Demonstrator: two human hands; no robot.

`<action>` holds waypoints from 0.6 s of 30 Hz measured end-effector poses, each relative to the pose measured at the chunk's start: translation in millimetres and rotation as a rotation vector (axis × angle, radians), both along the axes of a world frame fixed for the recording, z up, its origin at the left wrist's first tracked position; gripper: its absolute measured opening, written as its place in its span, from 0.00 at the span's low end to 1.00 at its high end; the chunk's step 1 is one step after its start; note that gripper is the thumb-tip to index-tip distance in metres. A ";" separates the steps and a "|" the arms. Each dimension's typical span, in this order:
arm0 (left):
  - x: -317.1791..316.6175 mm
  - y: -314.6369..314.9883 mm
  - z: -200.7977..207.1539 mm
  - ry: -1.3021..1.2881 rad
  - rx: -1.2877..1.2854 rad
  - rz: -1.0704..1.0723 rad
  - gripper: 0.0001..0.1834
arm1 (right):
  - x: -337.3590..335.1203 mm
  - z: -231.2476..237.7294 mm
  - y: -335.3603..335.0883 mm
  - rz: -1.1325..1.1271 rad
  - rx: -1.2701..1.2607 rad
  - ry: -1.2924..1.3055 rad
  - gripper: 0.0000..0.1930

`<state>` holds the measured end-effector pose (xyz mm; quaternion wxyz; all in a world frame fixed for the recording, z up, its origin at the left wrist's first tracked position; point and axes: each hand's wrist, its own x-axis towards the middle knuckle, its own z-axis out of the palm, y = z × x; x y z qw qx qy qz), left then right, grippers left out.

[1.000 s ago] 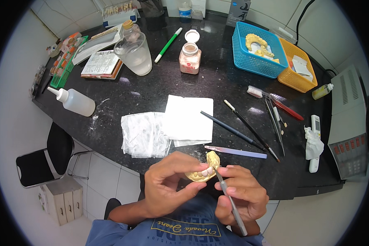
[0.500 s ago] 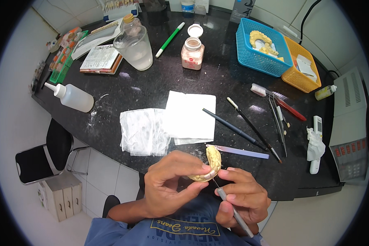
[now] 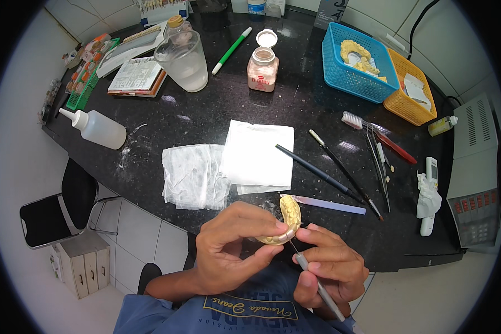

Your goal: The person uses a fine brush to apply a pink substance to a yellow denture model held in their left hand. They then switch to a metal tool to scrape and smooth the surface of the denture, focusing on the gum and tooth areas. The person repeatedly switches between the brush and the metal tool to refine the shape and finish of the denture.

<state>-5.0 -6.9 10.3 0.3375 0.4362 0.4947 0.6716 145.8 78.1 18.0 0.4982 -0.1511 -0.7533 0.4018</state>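
While the left hand (image 3: 225,247) steadies a tooth model (image 3: 290,210), grip closed on it | right hand (image 3: 335,268) grips a slim metal tool (image 3: 329,302) | light, finger-braced strokes should suit

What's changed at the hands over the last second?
The dental cast has tilted in the left hand, its pale teeth showing narrower; the slim tool in the right hand has its tip lower in view. Both grips and the bench layout stayed.
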 end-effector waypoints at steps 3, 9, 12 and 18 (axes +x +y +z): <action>-0.2 0.6 -0.4 0.007 0.003 0.002 0.16 | -0.3 0.3 0.5 0.003 -0.002 -0.007 0.08; -0.3 0.6 -0.8 0.018 0.009 0.007 0.16 | 0.0 -0.2 -0.2 -0.003 -0.002 -0.008 0.08; -0.3 0.8 -1.0 0.025 0.015 0.005 0.16 | 0.9 -0.9 -1.0 -0.006 -0.010 0.003 0.08; 0.0 1.1 -1.8 0.014 0.020 0.003 0.17 | 2.8 -1.1 -2.1 0.013 -0.033 0.031 0.08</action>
